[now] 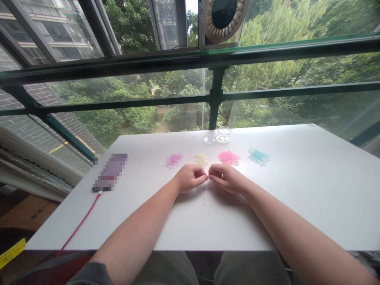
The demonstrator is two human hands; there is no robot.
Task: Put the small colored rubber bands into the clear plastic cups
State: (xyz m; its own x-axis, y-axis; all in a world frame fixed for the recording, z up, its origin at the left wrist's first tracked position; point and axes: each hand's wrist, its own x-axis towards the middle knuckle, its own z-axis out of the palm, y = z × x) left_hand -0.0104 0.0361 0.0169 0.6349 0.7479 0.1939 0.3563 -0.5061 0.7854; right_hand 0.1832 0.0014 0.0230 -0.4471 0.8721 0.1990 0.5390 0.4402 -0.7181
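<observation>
My left hand (191, 178) and my right hand (225, 178) meet fingertip to fingertip above the middle of the white table (311, 190). Both are closed in a pinch; whatever lies between the fingers is too small to make out. Below my left hand hangs or lies a thin pale strand, and a small clear greenish loop (203, 200) is near it. Just beyond the hands are heaps of thin, translucent band-like loops: a purple heap (173, 160), a yellow heap (202, 159), a pink heap (228, 157) and a teal heap (259, 156).
Clear round shallow dishes (209, 139) stand near the table's far edge. At the left lies a blurred-out phone-like object (110, 172) with a red cable (80, 225) running over the front edge. A green railing (133, 65) and windows rise behind the table.
</observation>
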